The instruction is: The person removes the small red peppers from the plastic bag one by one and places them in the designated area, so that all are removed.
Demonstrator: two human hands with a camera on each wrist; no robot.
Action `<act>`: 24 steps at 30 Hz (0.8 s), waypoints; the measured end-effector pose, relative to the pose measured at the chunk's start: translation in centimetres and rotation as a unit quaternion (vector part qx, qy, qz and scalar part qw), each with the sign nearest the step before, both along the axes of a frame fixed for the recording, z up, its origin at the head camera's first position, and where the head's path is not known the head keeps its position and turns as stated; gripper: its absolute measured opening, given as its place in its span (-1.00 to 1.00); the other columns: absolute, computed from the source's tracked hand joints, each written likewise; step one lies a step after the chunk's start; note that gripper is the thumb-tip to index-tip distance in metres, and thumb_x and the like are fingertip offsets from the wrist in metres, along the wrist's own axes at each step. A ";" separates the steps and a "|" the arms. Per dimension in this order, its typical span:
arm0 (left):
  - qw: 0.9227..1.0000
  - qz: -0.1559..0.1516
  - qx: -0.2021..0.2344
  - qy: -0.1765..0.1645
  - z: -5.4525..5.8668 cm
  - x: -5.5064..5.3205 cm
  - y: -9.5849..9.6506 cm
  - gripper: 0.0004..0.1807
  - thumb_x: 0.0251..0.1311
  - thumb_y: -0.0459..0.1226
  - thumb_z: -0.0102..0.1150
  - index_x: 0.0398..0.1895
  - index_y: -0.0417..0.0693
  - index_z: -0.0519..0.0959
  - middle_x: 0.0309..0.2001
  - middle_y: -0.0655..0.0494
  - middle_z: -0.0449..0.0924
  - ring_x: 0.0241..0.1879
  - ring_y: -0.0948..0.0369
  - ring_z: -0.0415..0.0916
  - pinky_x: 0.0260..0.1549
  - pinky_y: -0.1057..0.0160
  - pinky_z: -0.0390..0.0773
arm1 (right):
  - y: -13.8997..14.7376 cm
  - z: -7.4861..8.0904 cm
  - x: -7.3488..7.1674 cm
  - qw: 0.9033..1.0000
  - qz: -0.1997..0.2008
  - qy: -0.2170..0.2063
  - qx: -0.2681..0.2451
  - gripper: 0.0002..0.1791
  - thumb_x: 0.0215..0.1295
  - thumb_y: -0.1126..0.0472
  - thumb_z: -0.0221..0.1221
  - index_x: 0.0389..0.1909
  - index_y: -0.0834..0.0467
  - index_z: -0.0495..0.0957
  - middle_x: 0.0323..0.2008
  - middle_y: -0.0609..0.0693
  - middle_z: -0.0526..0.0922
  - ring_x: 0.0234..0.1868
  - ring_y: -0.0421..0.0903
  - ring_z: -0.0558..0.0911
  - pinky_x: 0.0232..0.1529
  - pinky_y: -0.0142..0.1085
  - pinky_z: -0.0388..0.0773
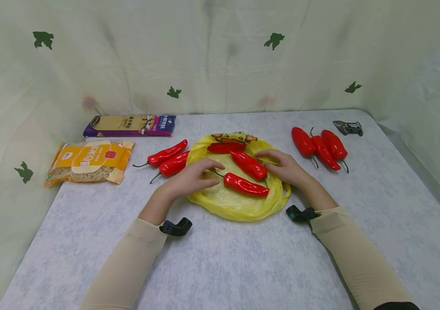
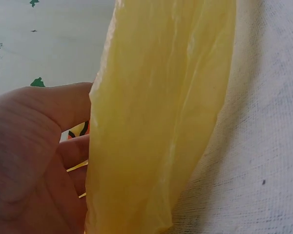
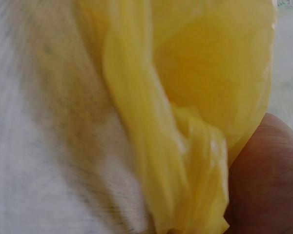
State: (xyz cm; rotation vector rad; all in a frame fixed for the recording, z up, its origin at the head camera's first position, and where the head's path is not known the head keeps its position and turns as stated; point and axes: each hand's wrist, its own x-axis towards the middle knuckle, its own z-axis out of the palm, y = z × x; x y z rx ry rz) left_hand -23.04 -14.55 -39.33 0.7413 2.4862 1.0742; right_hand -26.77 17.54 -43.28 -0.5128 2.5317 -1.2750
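Remotely, I see my left hand and right hand loosely relaxed, the yellow bag holding three red peppers between them.

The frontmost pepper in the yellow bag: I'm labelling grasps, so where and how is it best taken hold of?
Probably round the middle of the frontmost pepper, from above, pinching across its narrow width: it lies on its side, stem toward the left hand, its upper side exposed, while the yellow bag surrounds it.
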 end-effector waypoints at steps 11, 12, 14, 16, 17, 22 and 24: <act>1.000 0.001 -0.016 -0.010 -0.4 -0.1 0.0 -0.54 0.34 -0.17 0.23 0.29 0.08 0.49 0.25 0.13 0.52 0.24 0.12 0.43 0.31 0.00 0.45 | -0.1 0.0 -0.1 1.000 -0.005 0.004 0.005 -0.58 0.47 0.16 0.05 0.31 -0.08 0.48 0.39 -0.03 0.44 0.53 0.04 0.22 0.51 0.18 0.11; 1.000 0.002 -0.017 -0.011 -0.4 -0.1 0.0 -0.54 0.34 -0.17 0.23 0.30 0.08 0.49 0.26 0.13 0.52 0.24 0.12 0.43 0.31 0.00 0.45 | -0.1 0.0 -0.1 1.000 -0.005 0.004 0.005 -0.58 0.47 0.16 0.05 0.30 -0.09 0.48 0.38 -0.04 0.45 0.53 0.04 0.23 0.51 0.18 0.11; 1.000 0.001 -0.017 -0.012 -0.5 -0.1 0.1 -0.53 0.33 -0.18 0.23 0.30 0.08 0.49 0.26 0.14 0.52 0.24 0.12 0.43 0.31 0.00 0.45 | -0.1 0.0 -0.1 1.000 -0.005 0.005 0.006 -0.58 0.47 0.16 0.05 0.30 -0.09 0.48 0.38 -0.04 0.45 0.53 0.04 0.23 0.51 0.18 0.11; 1.000 0.000 -0.019 -0.012 -0.5 -0.1 0.1 -0.52 0.33 -0.18 0.24 0.31 0.07 0.49 0.26 0.14 0.52 0.24 0.13 0.43 0.32 0.00 0.45 | -0.1 -0.1 -0.2 1.000 -0.003 0.005 0.007 -0.58 0.47 0.16 0.05 0.30 -0.08 0.48 0.38 -0.04 0.45 0.53 0.04 0.23 0.51 0.18 0.11; 1.000 0.000 -0.019 -0.013 -0.5 -0.1 0.1 -0.52 0.33 -0.19 0.24 0.31 0.07 0.49 0.26 0.14 0.52 0.25 0.13 0.43 0.32 0.00 0.45 | -0.1 -0.1 -0.2 1.000 -0.003 0.005 0.007 -0.58 0.47 0.16 0.05 0.31 -0.08 0.48 0.38 -0.04 0.45 0.53 0.04 0.23 0.51 0.18 0.11; 1.000 -0.001 -0.022 -0.015 -0.3 0.1 0.1 -0.53 0.32 -0.19 0.24 0.30 0.07 0.49 0.24 0.15 0.54 0.24 0.14 0.45 0.32 0.01 0.45 | -0.1 -0.1 -0.2 1.000 -0.001 0.005 0.011 -0.58 0.47 0.15 0.05 0.31 -0.07 0.47 0.39 -0.03 0.44 0.54 0.04 0.22 0.52 0.19 0.10; 1.000 -0.002 -0.023 -0.016 -0.3 0.1 0.1 -0.53 0.32 -0.19 0.24 0.29 0.06 0.50 0.23 0.15 0.55 0.23 0.15 0.46 0.31 0.01 0.46 | 0.0 0.0 -0.2 1.000 -0.003 0.001 0.011 -0.58 0.47 0.15 0.06 0.31 -0.08 0.47 0.39 -0.03 0.44 0.54 0.04 0.21 0.52 0.19 0.10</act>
